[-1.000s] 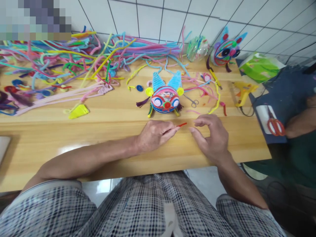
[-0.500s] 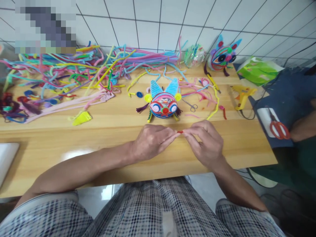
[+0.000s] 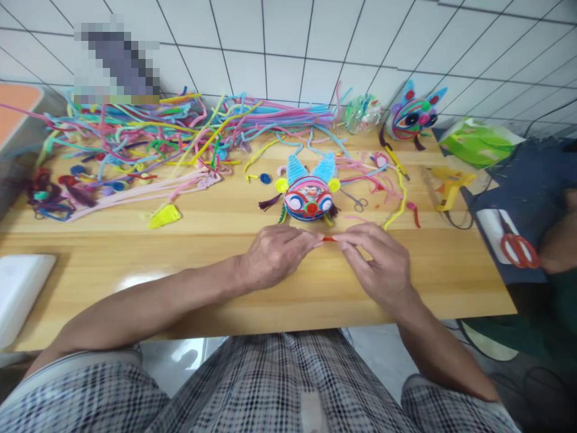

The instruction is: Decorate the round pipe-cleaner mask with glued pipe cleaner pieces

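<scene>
Between my two hands a short red pipe cleaner (image 3: 329, 239) is stretched, with only its middle showing. My left hand (image 3: 280, 252) pinches its left end, and my right hand (image 3: 381, 260) pinches the right end between thumb and fingers. Just beyond my fingertips stands a colourful animal head (image 3: 309, 195) made of pipe cleaners, with blue ears, round eyes, a red nose and purple tassels. Small scissors (image 3: 359, 203) lie to its right. Nearby are pink pipe cleaner strands (image 3: 367, 174) and a yellow pipe cleaner (image 3: 401, 201).
Pipe cleaners (image 3: 288, 114) are heaped along the wall. At the back right stands a second animal head (image 3: 412, 117). A yellow glue gun (image 3: 451, 185), red-handled scissors (image 3: 518, 248) and a green packet (image 3: 480, 141) lie right, near another person's arm (image 3: 561, 243). A white box (image 3: 27, 288) is left.
The view has shifted, so the table things appear farther right. Slightly more of the red pipe cleaner shows between my fingers. Both hands keep their pinch.
</scene>
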Demonstrator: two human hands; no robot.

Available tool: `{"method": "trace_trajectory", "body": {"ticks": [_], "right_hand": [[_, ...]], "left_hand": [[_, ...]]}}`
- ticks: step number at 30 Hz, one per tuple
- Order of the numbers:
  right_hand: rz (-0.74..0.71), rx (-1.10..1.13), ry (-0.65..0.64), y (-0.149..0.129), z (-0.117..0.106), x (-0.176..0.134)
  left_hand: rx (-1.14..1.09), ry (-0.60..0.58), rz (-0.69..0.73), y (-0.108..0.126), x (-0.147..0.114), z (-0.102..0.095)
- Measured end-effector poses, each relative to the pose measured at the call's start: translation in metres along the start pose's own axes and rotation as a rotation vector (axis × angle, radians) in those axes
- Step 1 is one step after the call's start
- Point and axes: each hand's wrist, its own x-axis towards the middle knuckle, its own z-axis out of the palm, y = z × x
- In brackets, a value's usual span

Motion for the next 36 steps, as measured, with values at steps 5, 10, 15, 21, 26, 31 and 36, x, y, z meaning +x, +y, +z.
{"method": "trace_trajectory", "body": {"ticks": [5, 10, 15, 21, 26, 31, 36], "right_hand": [[0.048, -0.056, -0.001, 0.027, -0.001, 0.036], [0.066, -0.089, -0.05, 0.069, 0.014, 0.074], [0.013, -0.118, -0.076, 0.084, 0.029, 0.077], [-0.008, -0.096, -0.066, 0.084, 0.036, 0.072], [0.019, -0.093, -0.065, 0.087, 0.04, 0.072], [0.014, -0.087, -0.08, 0.086, 0.04, 0.072], [0.113, -0.051, -0.067, 0.08, 0.038, 0.071]], "left_hand": [[-0.043, 0.199, -0.18, -0.032, 0.007, 0.0], [-0.147, 0.316, -0.628, -0.086, 0.0, 0.014], [-0.304, 0.286, -0.75, -0.107, -0.006, 0.032], [-0.41, 0.188, -0.801, -0.104, -0.004, 0.038], [-0.446, 0.135, -0.822, -0.103, 0.0, 0.042], [-0.468, 0.139, -0.827, -0.104, 0.002, 0.044], [-0.514, 0.144, -0.795, -0.104, 0.004, 0.044]]}}
